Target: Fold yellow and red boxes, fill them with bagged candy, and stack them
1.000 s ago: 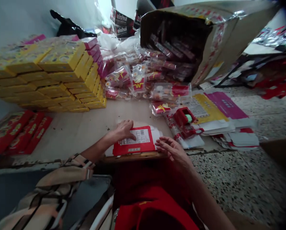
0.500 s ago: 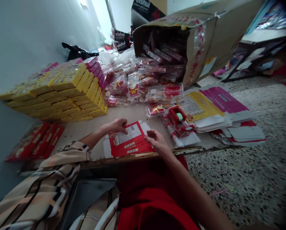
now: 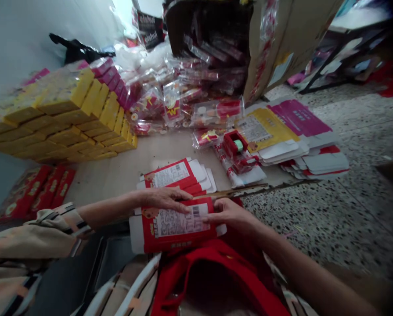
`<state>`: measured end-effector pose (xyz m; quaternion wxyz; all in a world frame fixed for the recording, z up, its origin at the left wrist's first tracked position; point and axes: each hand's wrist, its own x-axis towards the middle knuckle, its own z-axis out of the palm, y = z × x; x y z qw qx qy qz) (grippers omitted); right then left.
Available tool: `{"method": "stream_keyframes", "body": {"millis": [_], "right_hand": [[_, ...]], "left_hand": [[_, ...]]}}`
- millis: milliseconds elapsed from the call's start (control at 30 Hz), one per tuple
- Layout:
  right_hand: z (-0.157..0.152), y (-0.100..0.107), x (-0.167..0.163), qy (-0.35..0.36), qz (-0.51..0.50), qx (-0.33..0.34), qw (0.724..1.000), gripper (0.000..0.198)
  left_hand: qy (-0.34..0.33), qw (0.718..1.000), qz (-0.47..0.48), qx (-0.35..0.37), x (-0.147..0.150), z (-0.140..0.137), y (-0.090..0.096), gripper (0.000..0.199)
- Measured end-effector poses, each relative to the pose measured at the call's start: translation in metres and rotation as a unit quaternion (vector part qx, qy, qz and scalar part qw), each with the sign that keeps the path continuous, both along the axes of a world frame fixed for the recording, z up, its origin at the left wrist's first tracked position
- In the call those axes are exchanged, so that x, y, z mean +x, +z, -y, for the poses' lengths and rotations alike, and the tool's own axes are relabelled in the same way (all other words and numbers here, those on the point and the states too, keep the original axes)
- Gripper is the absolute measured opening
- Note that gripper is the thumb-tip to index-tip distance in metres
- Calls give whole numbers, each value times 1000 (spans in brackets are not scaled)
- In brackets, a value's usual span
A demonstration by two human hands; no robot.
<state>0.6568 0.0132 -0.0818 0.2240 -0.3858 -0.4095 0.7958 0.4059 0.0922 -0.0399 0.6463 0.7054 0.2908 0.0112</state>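
A red flattened carton [image 3: 179, 243] with a white printed label and white end flaps is up in front of the table edge, above my lap. My left hand [image 3: 166, 199] lies over its upper edge, fingers stretched across the printed face. At the right end, my right hand [image 3: 231, 215] grips the carton between thumb and fingers. Just behind, more flat red cartons [image 3: 170, 173] lie fanned on the table [image 3: 117, 173], their white flaps pointing right.
Stacked yellow boxes [image 3: 64, 118] stand at left, red packs [image 3: 43, 188] before them. Clear-wrapped packets [image 3: 173, 107] spill from a big cardboard box [image 3: 278, 48]. A red tape dispenser [image 3: 236, 145] sits right, beside flat yellow cartons [image 3: 268, 129] and purple cartons [image 3: 301, 116].
One red carton has come off the pile toward me, over the table's front edge, with both hands on it. The view has tilted downward.
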Motion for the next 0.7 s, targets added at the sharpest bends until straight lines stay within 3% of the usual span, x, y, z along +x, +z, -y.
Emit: {"method": "stream_keyframes", "body": {"millis": [100,267,433,533,567,600,667,700], "right_hand": [[22,-4,8,26,-65,-102,992,44],[38,-13,-17,-24,-21,-124,992,45],[43,-18,-29,-22,18,-67,997,42],[45,-16,-25,-68,90,71,991,39],[44,-15,-23,-112,134,150,973,39],[42,-13,-22,-171,184,237,938,41],[31,-8,-24,-305,256,375,837,61],[23,-5,-27,-354,253,406,804,75]], "left_hand": [[10,999,40,-26,9,31,-24,29],[101,993,54,-8,4,68,-38,43],[106,994,-9,23,3,83,-58,60],[169,984,-18,56,2,77,-63,52],[203,977,-6,64,2,74,-61,49],[249,966,15,65,3,70,-57,45],[363,927,84,35,9,64,-47,40],[421,898,129,6,14,62,-42,39]]}}
